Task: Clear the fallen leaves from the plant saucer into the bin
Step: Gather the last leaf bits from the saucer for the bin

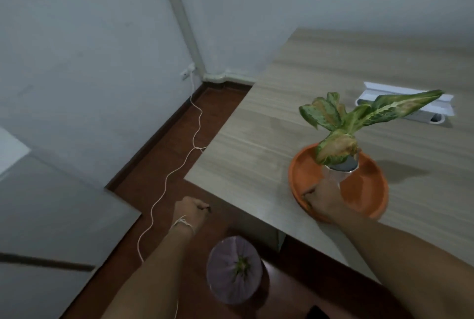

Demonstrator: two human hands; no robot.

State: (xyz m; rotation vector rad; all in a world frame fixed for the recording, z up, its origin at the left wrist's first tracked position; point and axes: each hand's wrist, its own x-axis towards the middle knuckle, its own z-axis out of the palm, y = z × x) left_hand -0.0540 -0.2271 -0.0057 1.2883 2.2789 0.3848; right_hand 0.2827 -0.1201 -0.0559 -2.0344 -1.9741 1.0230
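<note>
The saucer [369, 190] sat at the near-left corner of the table [256, 139], close to both edges, probably so that the bin [234, 268] on the floor just below that corner was within easy reach. A potted plant [341, 123] stood in the saucer toward its far side, leaving the near part of the dish free for working. The right hand [322, 199] rested inside the saucer at its near-left rim, fingers curled narrow; a dark sliver showed at the fingertips and looked like a leaf being pinched, though I could not tell for certain. The left hand [191, 212] hung over the floor, off the table's left edge and beyond the bin, its fingers closed on something small and dark, possibly a leaf bound for the bin. The bin, lined with a pale bag, already held 1 green clump at its centre, so part of the clearing seemed done. No other loose leaves showed in the saucer.
</note>
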